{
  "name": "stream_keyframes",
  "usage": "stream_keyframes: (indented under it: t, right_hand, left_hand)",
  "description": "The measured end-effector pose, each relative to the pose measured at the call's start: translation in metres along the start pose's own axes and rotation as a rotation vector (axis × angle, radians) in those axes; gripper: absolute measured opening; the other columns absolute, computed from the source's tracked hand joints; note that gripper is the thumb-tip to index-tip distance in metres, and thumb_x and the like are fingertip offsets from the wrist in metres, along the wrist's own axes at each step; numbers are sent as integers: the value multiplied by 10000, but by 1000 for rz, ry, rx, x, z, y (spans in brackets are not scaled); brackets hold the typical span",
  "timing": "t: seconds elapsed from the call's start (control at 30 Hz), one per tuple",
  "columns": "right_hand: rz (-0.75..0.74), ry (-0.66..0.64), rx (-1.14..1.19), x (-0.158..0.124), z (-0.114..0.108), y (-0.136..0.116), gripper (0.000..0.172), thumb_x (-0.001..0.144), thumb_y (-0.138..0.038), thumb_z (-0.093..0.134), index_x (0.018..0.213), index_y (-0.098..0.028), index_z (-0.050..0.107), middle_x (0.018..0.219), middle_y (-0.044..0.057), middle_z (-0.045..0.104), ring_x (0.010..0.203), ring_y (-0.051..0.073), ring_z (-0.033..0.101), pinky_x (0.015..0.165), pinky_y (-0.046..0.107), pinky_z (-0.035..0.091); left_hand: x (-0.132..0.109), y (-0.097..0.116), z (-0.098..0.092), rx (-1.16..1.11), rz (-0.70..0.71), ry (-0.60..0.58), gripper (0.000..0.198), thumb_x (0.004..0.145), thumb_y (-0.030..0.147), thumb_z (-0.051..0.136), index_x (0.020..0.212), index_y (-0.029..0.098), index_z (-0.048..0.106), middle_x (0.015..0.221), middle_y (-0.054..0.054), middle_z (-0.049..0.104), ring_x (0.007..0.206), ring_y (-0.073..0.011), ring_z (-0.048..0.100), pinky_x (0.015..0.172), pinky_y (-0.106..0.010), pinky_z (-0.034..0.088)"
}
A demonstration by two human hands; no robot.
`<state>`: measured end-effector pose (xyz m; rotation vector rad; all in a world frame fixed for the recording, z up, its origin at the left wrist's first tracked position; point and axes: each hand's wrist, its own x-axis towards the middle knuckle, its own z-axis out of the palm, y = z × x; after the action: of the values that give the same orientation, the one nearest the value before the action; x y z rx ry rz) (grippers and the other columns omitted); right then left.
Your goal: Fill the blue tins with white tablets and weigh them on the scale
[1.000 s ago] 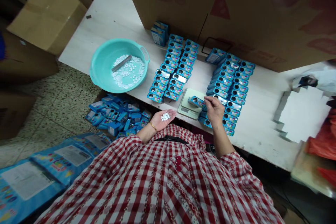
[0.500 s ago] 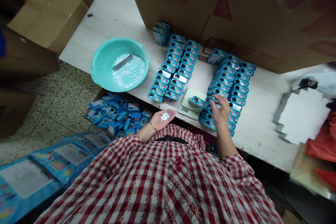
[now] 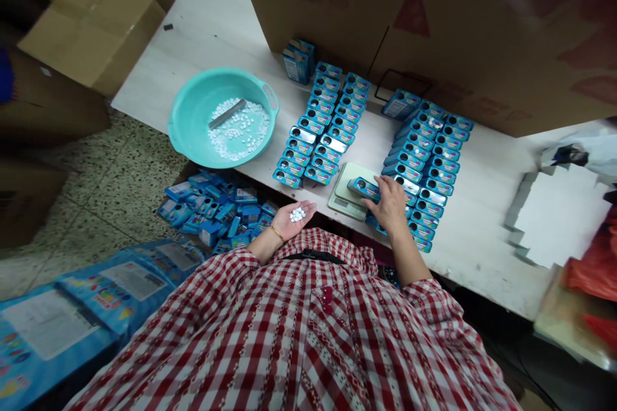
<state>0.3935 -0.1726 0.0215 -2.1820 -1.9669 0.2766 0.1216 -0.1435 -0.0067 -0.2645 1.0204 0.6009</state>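
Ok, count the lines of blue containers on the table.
4, from left: first line and second line left of the scale, third line and fourth line right of it. The right hand partly hides the third line.

Light is dim and cool; the table (image 3: pixel 482 212) reads brightest, while the big carton (image 3: pixel 332 19) sits in shade with a hazy streak at upper right. White glare on several box tops (image 3: pixel 332 144) suggests an overhead source. Wide-angle stretch and blur increase toward the margins, softening the card (image 3: pixel 562 212) and red bag (image 3: pixel 592 273); the bowl (image 3: pixel 193 115) is clearer.
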Motion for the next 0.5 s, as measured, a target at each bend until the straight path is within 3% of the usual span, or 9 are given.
stream_keyframes:
  t: [0.17, 0.27, 0.37, 0.5]
  right_hand:
    - [-18, -33, -85, 3, 2, -3, 454, 780, -374, 499, 1175, -156, 456, 1110, 123, 504, 965, 265, 431, 775, 375, 356]
    - [-100, -62, -92, -2, -1, -11, 357, 806, -315, 454, 1111, -135, 499, 979, 113, 538, 887, 239, 448, 771, 349, 373]
    - [-254, -97, -61, -4, 3, -34, 341, 816, -301, 439, 1107, -136, 504, 952, 106, 540, 861, 225, 451, 767, 332, 396]
    - [-346, -113, -30, 5, 30, -80, 331, 837, -295, 413, 1110, -136, 512, 933, 110, 556, 843, 224, 467, 735, 327, 429]
  left_hand:
    - [-1, 3, -6, -12, 1, 10, 194, 809, 129, 418, 843, 51, 593, 859, -150, 651, 889, -201, 618, 728, -267, 514]
    - [0, 5, -9, 2, -11, 21, 199, 819, 132, 407, 826, 52, 588, 804, -136, 647, 784, -177, 633, 618, -226, 511]
    - [2, 4, -11, 61, -64, 13, 186, 818, 143, 418, 824, 64, 586, 676, -97, 615, 575, -117, 596, 435, -168, 433]
    - [9, 3, -6, 142, -143, -8, 152, 815, 166, 449, 794, 79, 573, 553, -35, 530, 426, -57, 476, 323, -114, 280]
